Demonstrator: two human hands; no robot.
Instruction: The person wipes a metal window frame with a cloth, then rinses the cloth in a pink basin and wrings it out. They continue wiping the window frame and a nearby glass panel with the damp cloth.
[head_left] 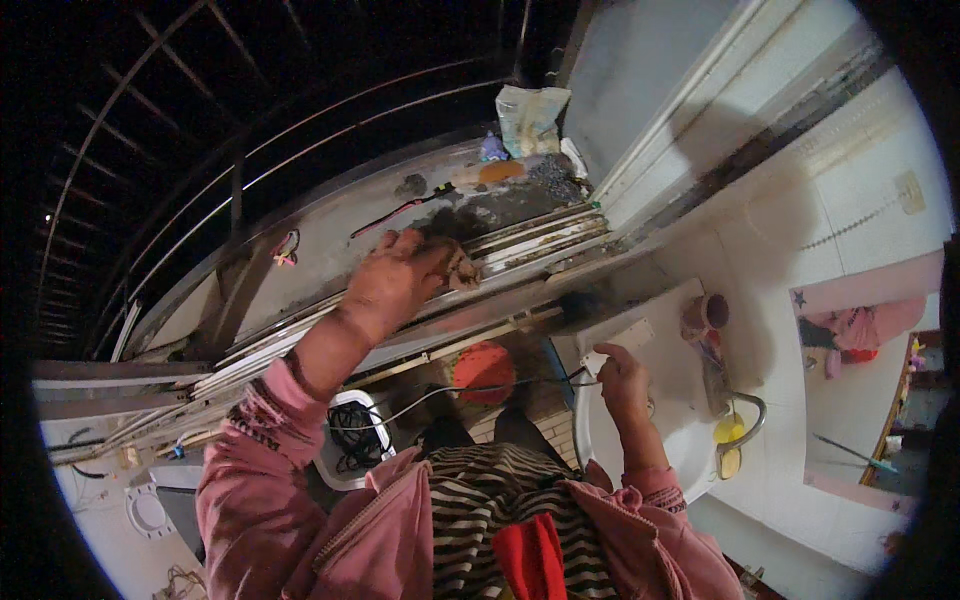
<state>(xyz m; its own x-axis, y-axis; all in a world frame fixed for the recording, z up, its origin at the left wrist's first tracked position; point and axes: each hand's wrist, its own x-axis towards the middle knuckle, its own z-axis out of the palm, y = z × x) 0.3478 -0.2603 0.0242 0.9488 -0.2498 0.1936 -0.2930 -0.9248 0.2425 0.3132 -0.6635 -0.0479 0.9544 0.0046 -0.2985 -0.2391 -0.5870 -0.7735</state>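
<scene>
Left grip (390,278) curls round a partly hidden brown cloth (463,271) — for right grip (619,377), closure and contents unclear.

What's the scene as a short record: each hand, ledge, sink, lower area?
Left hand: gripping a crumpled brown cloth beside the window track
Right hand: over the white sink; grip unclear
Ledge: thin red-and-black tool, pale plastic bag
Sink side: pinkish cup
Lower area: red round object, white tub holding dark coiled cord
</scene>
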